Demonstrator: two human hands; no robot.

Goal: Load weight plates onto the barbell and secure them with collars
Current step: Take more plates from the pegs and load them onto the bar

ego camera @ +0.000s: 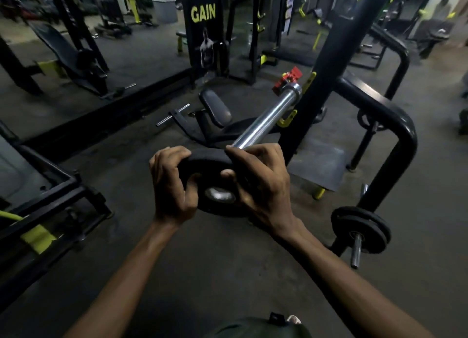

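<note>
Two hands hold a small black weight plate [202, 183] at the near end of the chrome barbell sleeve [266, 118], the left hand [172, 185] on its left edge, the right hand [260, 183] on its right. A red collar [287, 80] sits farther up the bar. Beyond lie a concrete floor [215, 261], a black rack [336, 66] and a padded bench [215, 107]. Both sets of fingers [167, 155] curl tightly over the plate's rim.

Both forearms extend forward, bare; left hand [172, 185] and right hand [260, 185] face each other, fingers curled over a plate [202, 160], thumbs on its near face.
</note>
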